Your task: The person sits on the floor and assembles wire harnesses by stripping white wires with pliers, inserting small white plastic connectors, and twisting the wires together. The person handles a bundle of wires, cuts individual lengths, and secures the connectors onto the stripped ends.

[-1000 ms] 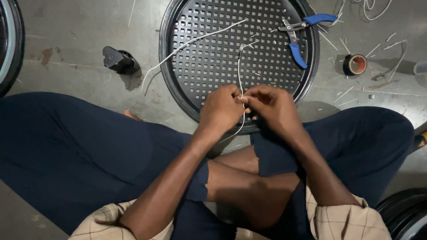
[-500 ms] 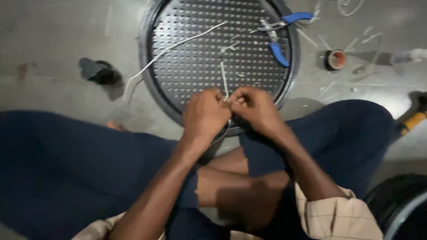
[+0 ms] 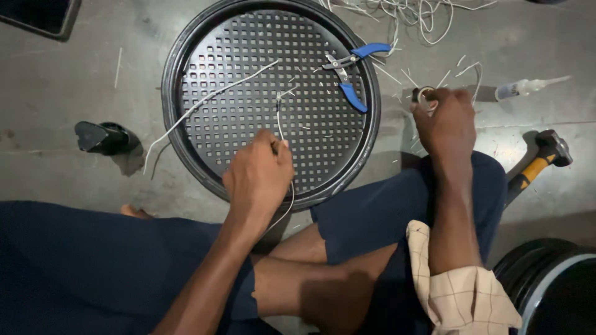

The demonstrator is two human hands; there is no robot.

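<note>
White wire (image 3: pixel 280 121) on the perforated round grille (image 3: pixel 205 80).
Our left hand (image 3: pixel 259 177) pinches the wire shut; our right hand (image 3: pixel 444 121) curls closed on a tape roll (image 3: pixel 425 96).

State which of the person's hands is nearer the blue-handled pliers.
Right. The right hand is beside the blue-handled pliers, off the grille; the left hand is further below them.

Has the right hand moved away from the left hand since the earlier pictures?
Yes. The right hand has left the left hand and gone rightward off the perforated round grille to a small tape roll on the floor.
</note>
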